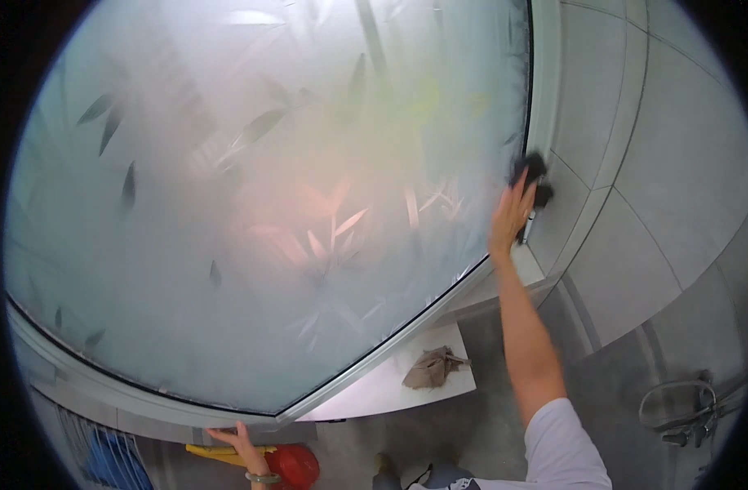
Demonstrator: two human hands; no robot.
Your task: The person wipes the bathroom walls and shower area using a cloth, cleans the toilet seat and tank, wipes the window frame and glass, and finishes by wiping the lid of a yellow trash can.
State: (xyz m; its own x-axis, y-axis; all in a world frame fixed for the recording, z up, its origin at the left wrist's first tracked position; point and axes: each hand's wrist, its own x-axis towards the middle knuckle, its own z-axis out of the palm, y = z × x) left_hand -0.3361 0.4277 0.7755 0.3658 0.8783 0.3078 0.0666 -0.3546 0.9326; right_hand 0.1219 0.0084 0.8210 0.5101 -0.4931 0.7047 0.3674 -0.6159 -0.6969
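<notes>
A large window pane with frosted bamboo-leaf film (276, 202) fills most of the view. At its right edge, my right hand (513, 214) presses a dark cloth (528, 168) against the light window frame (546, 79); the cloth is slightly blurred. My left hand (245, 450), with a bangle at the wrist, has its fingers spread and touches the underside of the lower frame or sill; nothing is seen in it. A crumpled brown cloth (434, 369) lies on a white surface below the window.
A red container (295, 467) and a yellow object (227, 454) are below, beside my left hand. Blue fabric (113, 459) shows behind thin bars at lower left. Grey wall tiles (674, 153) flank the window. A metal fixture with a hose (686, 410) is at lower right.
</notes>
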